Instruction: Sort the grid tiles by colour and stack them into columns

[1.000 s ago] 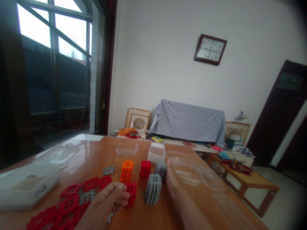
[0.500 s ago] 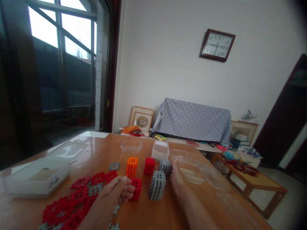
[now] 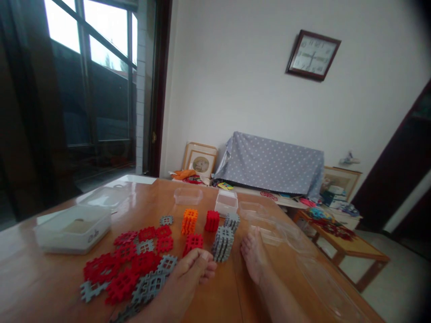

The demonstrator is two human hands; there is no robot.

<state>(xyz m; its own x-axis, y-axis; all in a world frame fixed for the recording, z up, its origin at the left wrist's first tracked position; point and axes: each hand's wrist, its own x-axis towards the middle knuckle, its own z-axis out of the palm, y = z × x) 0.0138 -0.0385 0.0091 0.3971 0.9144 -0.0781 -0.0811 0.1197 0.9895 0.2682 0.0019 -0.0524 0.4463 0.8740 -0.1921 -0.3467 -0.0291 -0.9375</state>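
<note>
My left hand (image 3: pixel 197 269) is closed, thumb pressed over curled fingers, just in front of a stack of red square notched plastic pieces (image 3: pixel 193 243) that it partly covers. Whatever lies inside the fingers is hidden. To the right, my right hand (image 3: pixel 254 253) rests by the table with fingers loosely bent and nothing visible in it. It is apart from the front grey stack (image 3: pixel 222 244). Behind stand another grey stack (image 3: pixel 232 221), a second red stack (image 3: pixel 212 221) and an orange stack (image 3: pixel 189 221). Loose red pieces (image 3: pixel 101 268) and grey pieces (image 3: pixel 148 287) lie left.
A translucent tub (image 3: pixel 74 229) stands at the left, its lid (image 3: pixel 104 197) behind it. A white box (image 3: pixel 226 202) and a clear tray (image 3: pixel 188 196) sit at the back. Several clear containers (image 3: pixel 269 231) line the right side of the wooden table (image 3: pixel 144 193).
My left hand has moved right and nearer, uncovering more loose pieces. My right hand has drawn away from the grey stacks, its fingers now more bent. The camera view has shifted slightly.
</note>
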